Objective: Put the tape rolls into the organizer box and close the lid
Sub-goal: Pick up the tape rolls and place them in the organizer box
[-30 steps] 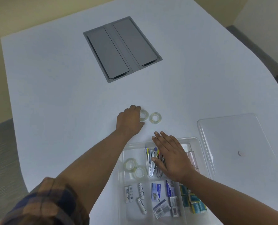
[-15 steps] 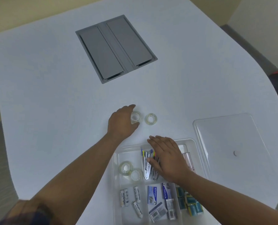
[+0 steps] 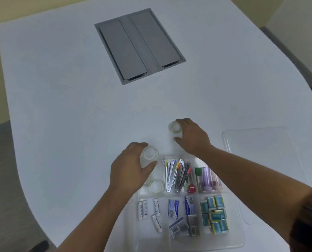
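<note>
A: What has changed?
B: The left hand (image 3: 131, 168) has carried its clear tape roll (image 3: 149, 154) from the tabletop (image 3: 60, 106) to the organizer box (image 3: 241, 233), fingers curled around it above the two rolls (image 3: 156, 186) stored in that compartment.

A: And the right hand (image 3: 191, 137)?
B: It has left the box; its fingers half-close around the last tape roll (image 3: 173, 126), still on the tabletop. The lid (image 3: 260, 142) lies beyond its wrist, nothing obstructing.

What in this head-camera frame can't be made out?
- Clear tape roll in the clear plastic organizer box: partly behind the left hand.
- Clear tape roll on the white table: right hand hides whether it is lifted.
- Battery print: too small.
</note>
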Tool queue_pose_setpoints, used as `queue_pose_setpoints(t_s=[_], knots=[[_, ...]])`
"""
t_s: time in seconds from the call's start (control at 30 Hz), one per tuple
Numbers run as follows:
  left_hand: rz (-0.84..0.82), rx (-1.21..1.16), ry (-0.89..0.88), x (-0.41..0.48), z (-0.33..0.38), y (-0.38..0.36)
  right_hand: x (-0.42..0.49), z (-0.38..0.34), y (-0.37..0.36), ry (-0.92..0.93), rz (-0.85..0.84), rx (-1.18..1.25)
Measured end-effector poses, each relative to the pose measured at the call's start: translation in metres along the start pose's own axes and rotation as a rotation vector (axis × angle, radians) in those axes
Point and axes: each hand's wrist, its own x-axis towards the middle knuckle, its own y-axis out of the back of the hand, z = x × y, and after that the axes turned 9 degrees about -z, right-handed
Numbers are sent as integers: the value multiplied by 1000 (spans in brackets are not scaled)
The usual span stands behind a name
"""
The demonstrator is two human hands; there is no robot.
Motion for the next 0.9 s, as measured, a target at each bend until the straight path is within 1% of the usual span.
queue_pose_setpoints(t_s=[0.2, 0.3, 0.53, 0.67, 0.73, 0.83, 0.9], knots=[[-96, -25, 128, -34, -10, -12, 12, -2, -4, 19, -4, -151], [-137, 5, 161, -37, -11, -15, 15, -3, -3, 11, -1, -165], [-180, 107, 152, -27, -10, -24, 4, -2, -1, -23, 34, 0], [-194, 156, 137, -21, -6, -30, -19, -9, 5, -29, 116, 155], [-201, 191, 132, -19, -3, -34, -35, -15, 6, -16, 145, 208], [-214, 250, 135, -19, 1, -39, -65, -25, 3, 21, 143, 263], [-196, 206, 146, -24, 0, -39, -86, -31, -1, 54, 125, 273]])
